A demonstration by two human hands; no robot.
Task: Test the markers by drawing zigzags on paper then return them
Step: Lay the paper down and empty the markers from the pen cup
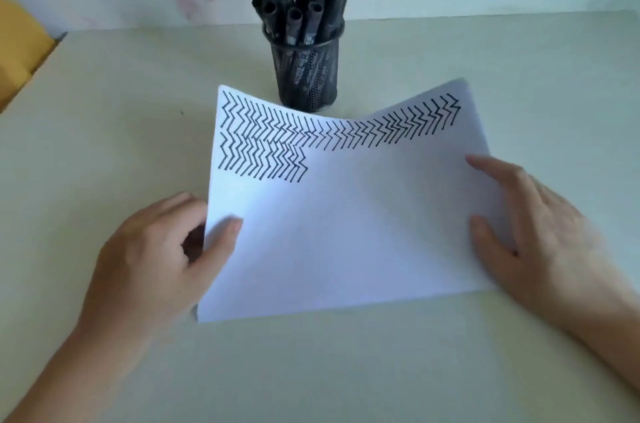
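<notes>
A: Head view, single entry. We see the paper (346,221) held between both hands above the table (104,110), its two side edges raised and its middle sagging.

B: Agreed. We note the left hand (152,249) grips the left edge: thumb curled over the top face, the other fingers going under the sheet. The right hand (540,232) lies against the right edge with fingers fairly straight and thumb on the top face; whether any finger curls beneath, we cannot tell.

A: Markings: black zigzags (311,131) run in one full band along the far edge, with a shorter second band below it at the left.

B: The markers (301,6), all black, stand bunched in a dark mesh cup (308,76) just beyond the paper's far edge, at the middle of the table. No marker is in either hand.

A: At the far left we log a yellow box (20,51), only partly in view.
</notes>
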